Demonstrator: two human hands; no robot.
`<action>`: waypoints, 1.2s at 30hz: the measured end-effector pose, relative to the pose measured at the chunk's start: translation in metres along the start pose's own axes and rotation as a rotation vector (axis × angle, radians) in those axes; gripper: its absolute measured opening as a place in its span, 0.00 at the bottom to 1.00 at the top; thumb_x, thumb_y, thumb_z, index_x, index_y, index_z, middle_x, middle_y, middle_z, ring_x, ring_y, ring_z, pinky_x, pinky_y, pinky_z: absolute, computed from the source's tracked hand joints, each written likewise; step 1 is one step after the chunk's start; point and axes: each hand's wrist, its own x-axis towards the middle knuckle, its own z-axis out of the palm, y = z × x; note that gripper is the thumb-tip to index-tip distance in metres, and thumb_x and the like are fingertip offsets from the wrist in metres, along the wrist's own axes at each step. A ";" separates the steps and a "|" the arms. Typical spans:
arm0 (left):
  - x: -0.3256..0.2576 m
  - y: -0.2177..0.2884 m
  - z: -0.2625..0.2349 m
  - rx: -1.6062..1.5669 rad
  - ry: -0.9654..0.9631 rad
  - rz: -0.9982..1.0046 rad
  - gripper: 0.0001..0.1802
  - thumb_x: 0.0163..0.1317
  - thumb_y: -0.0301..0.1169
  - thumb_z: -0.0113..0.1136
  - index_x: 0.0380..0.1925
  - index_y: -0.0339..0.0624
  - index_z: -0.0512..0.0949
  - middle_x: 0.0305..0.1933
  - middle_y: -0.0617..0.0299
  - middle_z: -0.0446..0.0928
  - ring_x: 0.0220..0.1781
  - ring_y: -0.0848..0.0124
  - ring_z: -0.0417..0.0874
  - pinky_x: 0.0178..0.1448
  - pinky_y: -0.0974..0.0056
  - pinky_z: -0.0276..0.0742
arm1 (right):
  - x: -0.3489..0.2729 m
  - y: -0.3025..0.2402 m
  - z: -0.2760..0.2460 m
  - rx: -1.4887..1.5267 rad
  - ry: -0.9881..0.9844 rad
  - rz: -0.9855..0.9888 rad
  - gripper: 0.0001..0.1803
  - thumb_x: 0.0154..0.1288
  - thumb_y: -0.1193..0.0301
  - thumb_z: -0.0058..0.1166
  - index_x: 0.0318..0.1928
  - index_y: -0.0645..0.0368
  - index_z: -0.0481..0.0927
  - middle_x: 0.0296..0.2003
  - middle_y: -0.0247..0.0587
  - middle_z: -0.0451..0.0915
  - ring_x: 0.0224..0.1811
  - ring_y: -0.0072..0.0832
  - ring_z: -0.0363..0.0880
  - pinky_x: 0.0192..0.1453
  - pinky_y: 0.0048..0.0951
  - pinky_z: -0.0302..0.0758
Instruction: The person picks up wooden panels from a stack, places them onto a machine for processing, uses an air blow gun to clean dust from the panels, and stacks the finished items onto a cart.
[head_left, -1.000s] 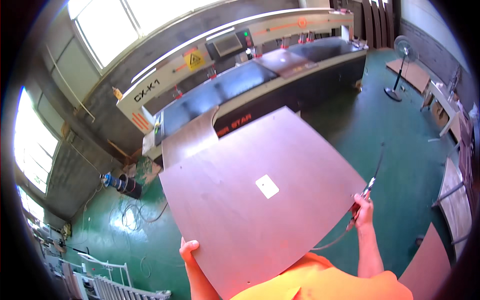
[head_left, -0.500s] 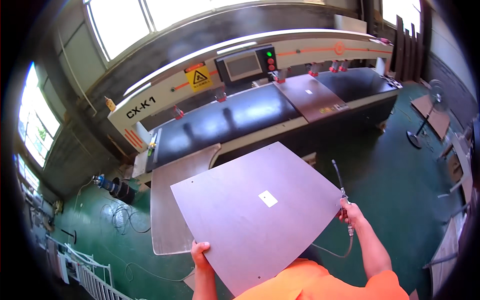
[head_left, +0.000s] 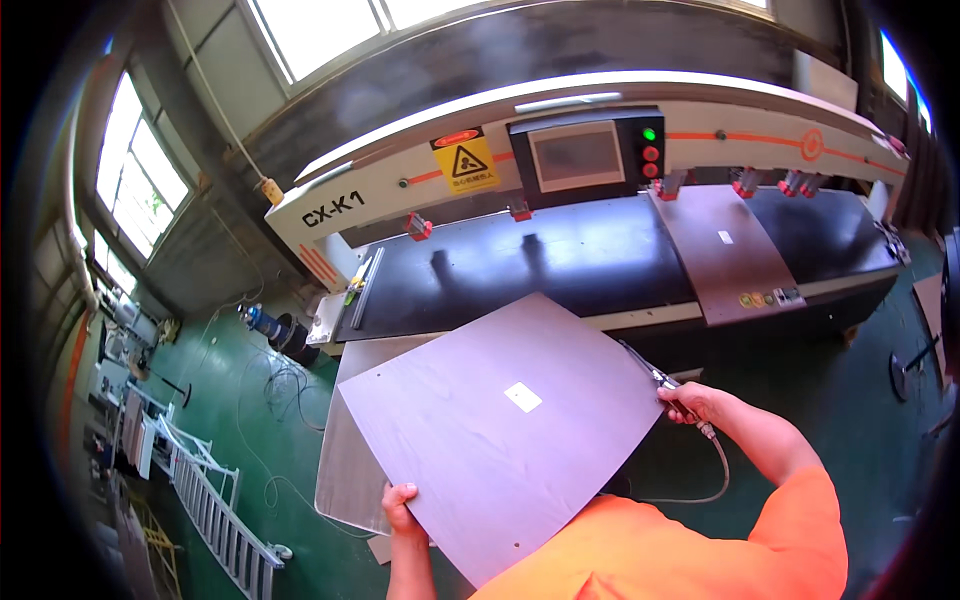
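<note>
A flat greyish-brown wood-grain panel (head_left: 450,455) with a small white label (head_left: 522,397) is held tilted in front of me. My left hand (head_left: 401,508) is closed on its lower left edge, thumb on top. At the panel's right corner, my right hand (head_left: 692,402) is wrapped round an air blow gun (head_left: 655,374). The gun's thin nozzle points up and left along the panel's right edge, and a hose (head_left: 722,470) hangs from its rear. Small holes show near the panel's left and bottom corners.
Ahead stands a long white machine (head_left: 385,208) with a black bed (head_left: 600,255), red-tipped clamps and a control screen (head_left: 577,157). Another brown panel (head_left: 735,262) lies on that bed. A brown side board (head_left: 350,470) sits beneath my panel. A metal ladder (head_left: 222,515) is at lower left.
The blow gun has swung from nearly upright to slanting left, its nozzle now against or close to the panel's edge. My view has turned left, and the machine appears larger and further right.
</note>
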 end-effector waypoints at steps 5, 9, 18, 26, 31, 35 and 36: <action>0.068 -0.007 -0.005 -0.035 0.013 0.038 0.35 0.43 0.31 0.53 0.56 0.26 0.69 0.49 0.46 0.78 0.49 0.52 0.82 0.57 0.51 0.79 | 0.031 -0.080 -0.004 -0.056 0.053 0.047 0.19 0.71 0.51 0.51 0.30 0.52 0.76 0.17 0.33 0.77 0.13 0.20 0.72 0.14 0.21 0.60; 0.165 -0.012 -0.037 -0.058 -0.037 -0.040 0.34 0.44 0.30 0.53 0.55 0.26 0.70 0.48 0.45 0.79 0.47 0.52 0.83 0.54 0.52 0.81 | 0.068 -0.115 -0.003 -0.052 0.078 0.050 0.19 0.72 0.51 0.50 0.31 0.51 0.76 0.18 0.33 0.77 0.15 0.22 0.73 0.14 0.22 0.60; 0.449 -0.032 -0.126 -0.026 -0.142 -0.305 0.24 0.52 0.28 0.58 0.51 0.29 0.74 0.46 0.50 0.81 0.47 0.58 0.83 0.54 0.54 0.80 | 0.158 -0.161 0.044 0.255 0.183 0.071 0.20 0.72 0.50 0.48 0.34 0.54 0.75 0.20 0.40 0.81 0.16 0.29 0.77 0.14 0.25 0.65; 0.631 -0.008 -0.117 1.250 0.015 -0.154 0.34 0.58 0.47 0.62 0.57 0.32 0.74 0.54 0.46 0.78 0.56 0.54 0.78 0.63 0.54 0.73 | 0.217 -0.218 0.124 0.457 0.226 0.039 0.22 0.71 0.48 0.48 0.40 0.55 0.72 0.26 0.48 0.83 0.19 0.32 0.81 0.14 0.25 0.67; 0.607 -0.042 -0.051 2.031 -0.675 -0.155 0.49 0.50 0.60 0.64 0.67 0.44 0.66 0.75 0.43 0.54 0.78 0.49 0.49 0.75 0.45 0.53 | 0.207 -0.287 0.133 -0.056 0.360 -0.120 0.24 0.71 0.46 0.47 0.40 0.58 0.74 0.24 0.49 0.83 0.19 0.31 0.83 0.16 0.25 0.69; 0.571 -0.090 -0.012 2.086 -0.916 0.236 0.52 0.42 0.62 0.67 0.69 0.56 0.65 0.79 0.47 0.42 0.78 0.39 0.42 0.68 0.24 0.48 | 0.234 -0.321 0.154 -0.779 0.562 -0.440 0.26 0.65 0.46 0.56 0.31 0.60 0.79 0.21 0.46 0.82 0.18 0.31 0.82 0.17 0.29 0.70; 0.572 -0.087 0.006 2.089 -0.921 0.180 0.53 0.41 0.61 0.68 0.69 0.57 0.64 0.79 0.47 0.40 0.78 0.37 0.40 0.67 0.22 0.47 | 0.240 -0.321 0.162 -1.071 0.607 -0.556 0.26 0.63 0.47 0.57 0.30 0.61 0.79 0.20 0.45 0.81 0.18 0.31 0.81 0.17 0.30 0.70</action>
